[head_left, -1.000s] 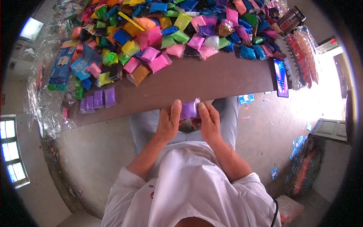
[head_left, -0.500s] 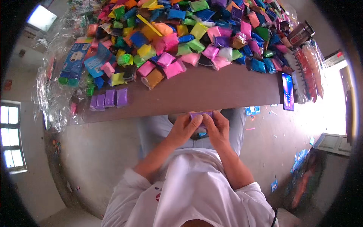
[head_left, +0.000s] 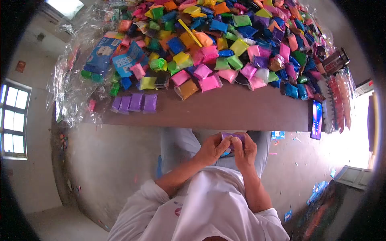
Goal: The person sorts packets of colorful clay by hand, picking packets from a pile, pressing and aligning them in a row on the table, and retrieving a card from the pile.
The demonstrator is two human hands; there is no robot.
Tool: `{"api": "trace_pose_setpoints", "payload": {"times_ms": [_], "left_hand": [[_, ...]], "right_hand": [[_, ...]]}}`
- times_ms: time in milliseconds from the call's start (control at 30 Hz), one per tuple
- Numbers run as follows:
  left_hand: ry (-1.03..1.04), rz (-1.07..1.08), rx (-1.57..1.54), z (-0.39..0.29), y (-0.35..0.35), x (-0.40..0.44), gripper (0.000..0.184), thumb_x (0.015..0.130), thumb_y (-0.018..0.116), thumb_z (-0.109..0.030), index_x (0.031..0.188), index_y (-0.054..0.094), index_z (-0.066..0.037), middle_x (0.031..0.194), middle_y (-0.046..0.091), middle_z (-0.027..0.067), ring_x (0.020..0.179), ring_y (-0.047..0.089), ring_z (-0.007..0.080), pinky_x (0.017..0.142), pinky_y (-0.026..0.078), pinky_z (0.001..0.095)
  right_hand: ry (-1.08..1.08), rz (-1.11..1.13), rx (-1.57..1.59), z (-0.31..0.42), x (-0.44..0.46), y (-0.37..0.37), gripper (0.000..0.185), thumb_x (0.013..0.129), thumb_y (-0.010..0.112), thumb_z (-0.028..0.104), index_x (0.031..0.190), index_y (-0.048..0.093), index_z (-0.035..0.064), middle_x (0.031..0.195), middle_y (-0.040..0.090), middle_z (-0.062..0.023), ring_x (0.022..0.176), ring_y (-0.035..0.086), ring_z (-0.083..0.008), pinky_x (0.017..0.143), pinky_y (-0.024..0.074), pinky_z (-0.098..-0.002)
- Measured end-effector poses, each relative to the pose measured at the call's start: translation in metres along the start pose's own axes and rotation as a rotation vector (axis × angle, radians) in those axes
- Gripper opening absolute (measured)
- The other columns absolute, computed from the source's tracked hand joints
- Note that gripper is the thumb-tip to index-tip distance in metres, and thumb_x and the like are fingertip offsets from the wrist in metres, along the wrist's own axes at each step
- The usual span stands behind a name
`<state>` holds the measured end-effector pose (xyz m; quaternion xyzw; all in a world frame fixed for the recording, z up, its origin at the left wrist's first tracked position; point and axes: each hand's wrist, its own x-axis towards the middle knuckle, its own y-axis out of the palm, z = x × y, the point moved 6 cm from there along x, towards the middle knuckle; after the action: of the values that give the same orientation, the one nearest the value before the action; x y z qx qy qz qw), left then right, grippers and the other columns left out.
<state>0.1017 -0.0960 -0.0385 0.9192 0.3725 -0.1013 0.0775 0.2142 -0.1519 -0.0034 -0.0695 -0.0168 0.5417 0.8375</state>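
Observation:
Between my two hands, over my lap and just off the table's front edge, is a small purple packet (head_left: pixel 227 135). My left hand (head_left: pixel 213 149) grips its left side, thumb on top. Closed on its right side is my right hand (head_left: pixel 245 150), its thumb pressed close to the left one. The packet's underside is hidden by my fingers. Several like purple packets (head_left: pixel 136 103) lie in a row on the table at the left, near the front edge.
A heap of coloured packets (head_left: pixel 209 52) covers the back of the brown table (head_left: pixel 225 106). Clear plastic wrap (head_left: pixel 68 88) and a blue box (head_left: pixel 102 52) are at the left. A phone (head_left: pixel 316 120) lies at the right edge, near a dark jar (head_left: pixel 335 62).
The whole view has shifted and tilted slightly, so the table and my hands appear lower and further right. Both hands still hold the purple packet.

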Motion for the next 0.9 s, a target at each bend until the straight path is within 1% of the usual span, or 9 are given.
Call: {"api": "trace_pose_setpoints", "payload": {"times_ms": [33,167,233,333,567,667,733,833,900], "left_hand": [[0.006,-0.007,0.003,-0.001,-0.001,0.000,0.047,0.093,0.046,-0.042,0.098,0.058,0.003,0.078,0.058,0.0065,0.073,0.051,0.0112,0.063,0.044,0.0283],[0.034,-0.029,0.050,-0.022,-0.002,-0.002,0.049,0.093,0.046,-0.045,0.095,0.059,0.002,0.074,0.057,0.0064,0.071,0.049,0.0111,0.062,0.042,0.0282],[0.033,-0.048,0.078,-0.032,-0.006,-0.006,0.048,0.093,0.046,-0.045,0.094,0.059,0.002,0.073,0.055,0.0052,0.069,0.047,0.0103,0.060,0.041,0.0277],[-0.016,-0.053,0.017,-0.032,-0.011,-0.010,0.049,0.093,0.045,-0.046,0.091,0.059,0.001,0.069,0.051,0.0015,0.065,0.044,0.0078,0.055,0.038,0.0261],[0.001,-0.166,-0.063,-0.027,-0.022,-0.013,0.049,0.092,0.044,-0.048,0.080,0.058,-0.003,0.064,0.047,-0.0032,0.058,0.040,0.0056,0.050,0.033,0.0237],[-0.030,-0.189,-0.104,-0.031,-0.027,-0.014,0.048,0.092,0.044,-0.048,0.078,0.058,-0.005,0.064,0.048,-0.0037,0.058,0.041,0.0052,0.049,0.033,0.0229],[-0.050,-0.190,-0.099,-0.034,-0.029,-0.015,0.047,0.093,0.044,-0.048,0.078,0.058,-0.005,0.064,0.048,-0.0040,0.058,0.041,0.0048,0.049,0.032,0.0222],[-0.096,-0.208,-0.228,-0.036,-0.030,-0.014,0.046,0.093,0.044,-0.048,0.077,0.058,-0.007,0.065,0.048,-0.0047,0.058,0.042,0.0037,0.047,0.031,0.0203],[-0.133,-0.147,-0.222,-0.039,-0.028,-0.014,0.046,0.093,0.042,-0.049,0.078,0.058,-0.008,0.067,0.050,-0.0041,0.057,0.043,0.0029,0.046,0.030,0.0186]], "right_hand": [[-0.080,-0.027,-0.079,0.007,0.000,-0.002,0.023,0.091,0.054,0.021,0.097,0.058,-0.0007,0.076,0.060,-0.0029,0.071,0.052,-0.0068,0.063,0.0452,-0.0231],[-0.045,-0.034,0.039,0.008,0.004,-0.006,0.023,0.091,0.054,0.021,0.103,0.058,0.0007,0.079,0.059,-0.0026,0.070,0.051,-0.0065,0.062,0.0437,-0.0221],[0.213,0.117,0.297,0.006,0.004,-0.003,0.026,0.091,0.055,0.023,0.107,0.056,0.0026,0.080,0.057,-0.0004,0.068,0.048,-0.0060,0.060,0.0410,-0.0205],[0.161,0.228,0.275,0.011,0.005,0.000,0.028,0.091,0.055,0.024,0.109,0.054,0.0034,0.081,0.054,0.0010,0.067,0.045,-0.0053,0.058,0.0382,-0.0187],[0.083,0.196,0.282,0.010,0.004,0.013,0.031,0.090,0.057,0.022,0.114,0.052,0.0027,0.087,0.056,-0.0008,0.072,0.048,-0.0068,0.062,0.0412,-0.0211],[-0.057,0.112,0.199,0.031,0.006,0.012,0.037,0.086,0.063,0.018,0.116,0.051,0.0010,0.096,0.059,-0.0067,0.081,0.056,-0.0152,0.068,0.0462,-0.0263],[-0.553,0.000,-0.251,0.073,0.006,0.010,0.042,0.078,0.068,0.011,0.115,0.052,0.0015,0.106,0.059,-0.0139,0.094,0.059,-0.0272,0.077,0.0479,-0.0320],[-0.533,0.162,-0.338,0.051,0.009,0.012,0.042,0.071,0.071,0.006,0.110,0.056,0.0032,0.112,0.056,-0.0185,0.103,0.057,-0.0340,0.082,0.0480,-0.0342],[-0.537,0.149,-0.359,0.048,0.008,0.009,0.040,0.070,0.072,0.006,0.108,0.058,0.0039,0.110,0.056,-0.0176,0.100,0.058,-0.0337,0.080,0.0483,-0.0336]]}}
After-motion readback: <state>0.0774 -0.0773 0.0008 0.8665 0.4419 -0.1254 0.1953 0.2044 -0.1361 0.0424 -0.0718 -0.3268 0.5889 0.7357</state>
